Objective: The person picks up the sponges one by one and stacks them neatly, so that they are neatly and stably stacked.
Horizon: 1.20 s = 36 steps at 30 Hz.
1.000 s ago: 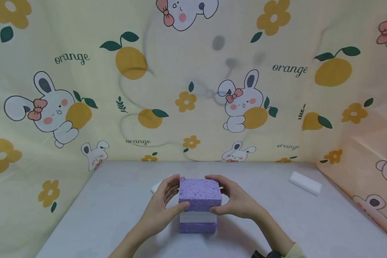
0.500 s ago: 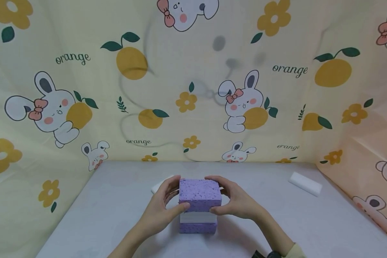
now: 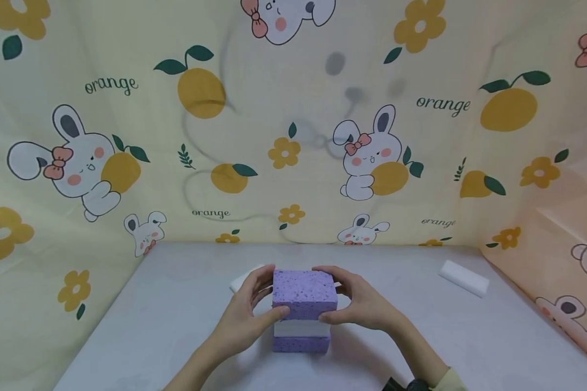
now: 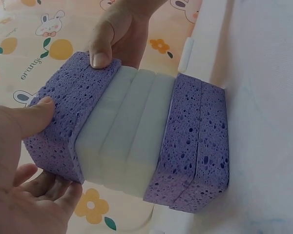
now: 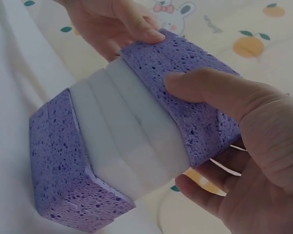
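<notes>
A stack of sponges stands on the table in front of me. Its top is a porous purple sponge (image 3: 305, 288), with white sponges (image 4: 132, 126) beneath it and two purple sponges (image 4: 185, 141) at the bottom. My left hand (image 3: 239, 317) grips the top purple sponge at its left side, thumb on the near face and fingers behind. On the opposite side my right hand (image 3: 362, 301) holds the same sponge in a matching way. In the wrist views the layers lie flat against one another, three white ones between the purple ends.
A white block (image 3: 463, 278) lies at the table's right rear. Another white piece (image 3: 239, 282) shows partly behind my left hand. Patterned cloth (image 3: 254, 108) with rabbits and oranges rises behind and at both sides of the grey-white table (image 3: 142, 326).
</notes>
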Available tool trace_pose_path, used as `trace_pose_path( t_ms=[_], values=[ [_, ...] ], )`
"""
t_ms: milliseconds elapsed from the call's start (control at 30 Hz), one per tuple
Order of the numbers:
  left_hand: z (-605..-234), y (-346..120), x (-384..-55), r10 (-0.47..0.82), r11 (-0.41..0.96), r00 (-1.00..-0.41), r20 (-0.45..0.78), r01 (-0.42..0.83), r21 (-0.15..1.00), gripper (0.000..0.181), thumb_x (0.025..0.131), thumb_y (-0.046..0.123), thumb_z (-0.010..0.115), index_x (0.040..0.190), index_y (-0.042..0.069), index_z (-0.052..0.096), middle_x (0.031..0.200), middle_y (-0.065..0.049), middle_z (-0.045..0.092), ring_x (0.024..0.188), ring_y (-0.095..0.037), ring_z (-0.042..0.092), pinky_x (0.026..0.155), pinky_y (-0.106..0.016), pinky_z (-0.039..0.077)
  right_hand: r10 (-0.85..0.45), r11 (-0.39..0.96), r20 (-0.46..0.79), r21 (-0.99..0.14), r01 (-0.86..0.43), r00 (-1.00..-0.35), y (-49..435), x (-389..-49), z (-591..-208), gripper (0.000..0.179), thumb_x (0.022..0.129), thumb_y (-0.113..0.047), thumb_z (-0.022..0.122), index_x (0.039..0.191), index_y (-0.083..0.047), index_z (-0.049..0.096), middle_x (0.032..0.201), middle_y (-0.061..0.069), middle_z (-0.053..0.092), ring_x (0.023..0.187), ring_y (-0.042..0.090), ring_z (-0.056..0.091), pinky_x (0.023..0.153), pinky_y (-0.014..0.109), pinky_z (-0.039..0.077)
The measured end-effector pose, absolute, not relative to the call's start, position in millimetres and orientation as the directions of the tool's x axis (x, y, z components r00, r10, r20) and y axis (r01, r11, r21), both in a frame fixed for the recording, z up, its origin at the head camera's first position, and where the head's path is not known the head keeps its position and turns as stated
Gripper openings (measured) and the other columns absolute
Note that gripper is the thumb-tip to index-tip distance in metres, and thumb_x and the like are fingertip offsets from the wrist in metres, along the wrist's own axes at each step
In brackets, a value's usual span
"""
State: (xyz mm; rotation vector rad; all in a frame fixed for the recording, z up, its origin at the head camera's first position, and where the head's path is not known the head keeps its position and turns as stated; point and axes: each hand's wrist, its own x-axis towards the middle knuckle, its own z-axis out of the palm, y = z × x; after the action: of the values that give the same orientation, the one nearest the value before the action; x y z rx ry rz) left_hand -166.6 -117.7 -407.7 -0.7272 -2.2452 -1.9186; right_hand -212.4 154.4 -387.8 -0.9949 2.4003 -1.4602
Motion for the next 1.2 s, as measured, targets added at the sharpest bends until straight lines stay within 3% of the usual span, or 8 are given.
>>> trace_pose_path(
  t_ms=[233, 433, 567, 667, 900, 967, 1067, 1200],
  values=[
    [-409, -121, -164, 0.274, 0.092, -0.891, 0.361, 0.398, 0.913, 0.079, 0.084, 0.015, 0.079, 0.148, 0.009, 0.033, 0.148, -0.011, 0.041, 0.134, -0.024, 0.042, 0.110, -0.028, 0.035, -0.629, 0.295, 0.195, -0.836, -0.463, -0.753, 161, -215, -385, 0.084, 0.075, -0.022, 0.087, 0.147, -0.020, 0.043, 0.138, -0.002, 0.052, 0.114, 0.019, 0.057, 0.099, 0.041, 0.049],
    [-411, -122, -164, 0.281, 0.082, -0.886, 0.369, 0.406, 0.910, 0.079, 0.084, 0.016, 0.079, 0.148, 0.009, 0.033, 0.148, -0.012, 0.041, 0.134, -0.025, 0.041, 0.110, -0.028, 0.035, -0.574, 0.190, 0.331, -0.836, -0.515, -0.749, 194, -222, -385, 0.054, 0.091, -0.010, 0.071, 0.141, -0.007, 0.049, 0.132, 0.012, 0.057, 0.116, 0.032, 0.055, 0.095, 0.038, 0.051],
    [-411, -123, -165, 0.288, 0.085, -0.884, 0.367, 0.405, 0.910, 0.081, 0.084, 0.018, 0.080, 0.149, 0.007, 0.032, 0.149, -0.015, 0.038, 0.135, -0.025, 0.040, 0.110, -0.028, 0.034, -0.427, 0.359, 0.306, -0.806, -0.470, -0.851, 234, -236, -386, 0.041, 0.097, -0.019, 0.065, 0.135, -0.007, 0.055, 0.128, 0.012, 0.060, 0.114, 0.033, 0.057, 0.090, 0.031, 0.054],
    [-411, -124, -165, 0.276, 0.092, -0.890, 0.363, 0.401, 0.912, 0.081, 0.084, 0.018, 0.080, 0.148, 0.007, 0.032, 0.149, -0.014, 0.039, 0.135, -0.026, 0.040, 0.110, -0.028, 0.035, -0.300, 0.523, 0.263, -0.759, -0.389, -0.917, 272, -252, -392, 0.049, 0.092, -0.033, 0.071, 0.134, -0.011, 0.057, 0.130, 0.009, 0.060, 0.114, 0.033, 0.058, 0.088, 0.032, 0.055],
    [-412, -126, -165, 0.270, 0.091, -0.893, 0.359, 0.395, 0.914, 0.078, 0.084, 0.016, 0.079, 0.147, 0.010, 0.035, 0.147, -0.012, 0.041, 0.134, -0.026, 0.041, 0.110, -0.028, 0.035, -0.153, 0.678, 0.210, -0.689, -0.257, -0.966, 366, -273, -408, 0.061, 0.091, -0.041, 0.071, 0.139, -0.009, 0.053, 0.136, 0.016, 0.053, 0.121, 0.036, 0.048, 0.085, 0.019, 0.050],
    [-412, -126, -165, 0.271, 0.091, -0.894, 0.358, 0.394, 0.915, 0.078, 0.084, 0.016, 0.079, 0.147, 0.011, 0.035, 0.147, -0.011, 0.042, 0.134, -0.026, 0.041, 0.110, -0.029, 0.035, -0.144, 0.700, 0.182, -0.676, -0.230, -0.973, 386, -275, -410, 0.062, 0.090, -0.041, 0.071, 0.140, -0.008, 0.052, 0.138, 0.017, 0.052, 0.123, 0.037, 0.045, 0.090, 0.026, 0.051],
    [-412, -126, -165, 0.267, 0.091, -0.895, 0.356, 0.391, 0.916, 0.078, 0.084, 0.017, 0.080, 0.147, 0.011, 0.035, 0.147, -0.010, 0.042, 0.134, -0.026, 0.041, 0.110, -0.030, 0.035, -0.134, 0.744, 0.121, -0.643, -0.180, -0.984, 411, -278, -411, 0.069, 0.088, -0.043, 0.073, 0.142, -0.006, 0.050, 0.144, 0.024, 0.044, 0.124, 0.048, 0.042, 0.093, 0.052, 0.050],
    [-411, -125, -166, 0.267, 0.087, -0.896, 0.354, 0.388, 0.917, 0.078, 0.084, 0.018, 0.080, 0.147, 0.010, 0.035, 0.146, -0.009, 0.043, 0.134, -0.026, 0.041, 0.110, -0.032, 0.035, -0.107, 0.815, 0.073, -0.565, -0.129, -0.992, 439, -285, -412, 0.080, 0.081, -0.049, 0.077, 0.143, -0.006, 0.050, 0.152, 0.030, 0.026, 0.125, 0.058, 0.033, 0.089, 0.074, 0.039]
  ],
)
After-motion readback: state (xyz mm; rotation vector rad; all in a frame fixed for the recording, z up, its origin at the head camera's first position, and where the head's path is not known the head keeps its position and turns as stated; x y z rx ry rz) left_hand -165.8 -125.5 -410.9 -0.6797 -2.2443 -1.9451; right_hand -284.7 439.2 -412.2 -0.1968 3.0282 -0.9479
